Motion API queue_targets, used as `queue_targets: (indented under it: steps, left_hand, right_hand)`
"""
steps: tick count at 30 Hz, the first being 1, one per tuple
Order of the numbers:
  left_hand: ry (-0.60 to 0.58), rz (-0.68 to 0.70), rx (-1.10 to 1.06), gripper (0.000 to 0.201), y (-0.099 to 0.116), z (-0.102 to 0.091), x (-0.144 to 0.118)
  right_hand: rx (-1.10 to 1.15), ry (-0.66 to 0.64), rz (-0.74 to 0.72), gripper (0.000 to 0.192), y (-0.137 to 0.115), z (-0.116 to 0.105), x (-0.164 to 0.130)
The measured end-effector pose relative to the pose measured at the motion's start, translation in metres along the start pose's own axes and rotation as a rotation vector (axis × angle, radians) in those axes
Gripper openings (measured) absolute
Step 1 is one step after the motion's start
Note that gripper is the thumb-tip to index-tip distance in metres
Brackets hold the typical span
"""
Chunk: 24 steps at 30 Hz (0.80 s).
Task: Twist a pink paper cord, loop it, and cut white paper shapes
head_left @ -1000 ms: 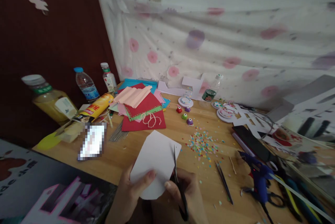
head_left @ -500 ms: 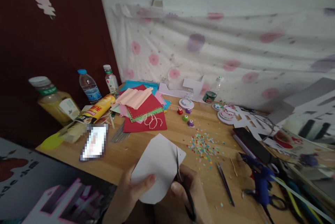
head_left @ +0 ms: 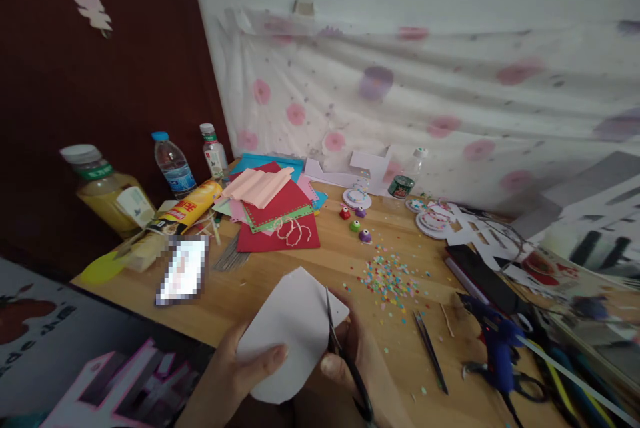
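Observation:
A white sheet of card (head_left: 293, 331) with trimmed, partly rounded edges is held low over the front of the table. My left hand (head_left: 250, 368) grips its left side, thumb lying on top and fingers underneath. In my right hand (head_left: 357, 361) is a pair of scissors (head_left: 345, 355) with black handles. One blade crosses over the card near its right corner; the other blade is hidden beneath. Right of the hands lies a scatter of coloured confetti pieces (head_left: 387, 278), with a pair of dark tweezers (head_left: 430, 351) nearby.
A blue glue gun (head_left: 500, 348) lies at the right, beside a dark case (head_left: 480, 278). Red paper sheets (head_left: 280, 238) are piled at the back left, near a pixelated phone-like object (head_left: 183, 271) and bottles (head_left: 173, 165). Small eyed beads (head_left: 356, 225) and white discs (head_left: 357, 199) sit behind the confetti.
Both hands have moved slightly left and down with the card. The scissors have shifted left too and still lie across the card's right corner.

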<state>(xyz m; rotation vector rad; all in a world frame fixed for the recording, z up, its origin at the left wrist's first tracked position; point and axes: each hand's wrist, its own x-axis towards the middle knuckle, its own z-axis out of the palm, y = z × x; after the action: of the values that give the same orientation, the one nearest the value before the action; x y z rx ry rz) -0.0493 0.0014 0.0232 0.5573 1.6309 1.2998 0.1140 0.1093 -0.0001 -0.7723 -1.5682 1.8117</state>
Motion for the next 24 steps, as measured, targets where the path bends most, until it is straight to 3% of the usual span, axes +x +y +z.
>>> queue_targets:
  steps: [4,9,12,16,19,24]
  left_hand:
    - [0.111,0.024,0.047,0.057,0.004,-0.002,-0.006]
    - [0.029,0.004,0.025,0.061,0.003,-0.003,-0.003]
    - [-0.033,-0.027,-0.013,0.062,0.0,-0.004,-0.002]
    - [-0.033,-0.037,-0.043,0.064,-0.001,0.001,-0.008]
    - [0.025,-0.011,-0.093,0.058,-0.001,0.005,-0.016]
    - [0.067,0.011,-0.112,0.055,-0.003,-0.006,-0.025]
  right_hand:
    - [0.029,-0.043,0.042,0.082,-0.013,0.008,0.005]
    - [-0.032,0.031,0.103,0.074,0.0,0.014,0.003]
    - [0.037,0.007,0.045,0.076,0.006,0.011,0.001]
    - [0.128,-0.089,-0.027,0.069,-0.001,0.008,0.002]
    - [0.036,-0.119,0.064,0.062,-0.008,0.01,0.006]
    - [-0.051,-0.09,0.177,0.077,0.0,0.012,0.011]
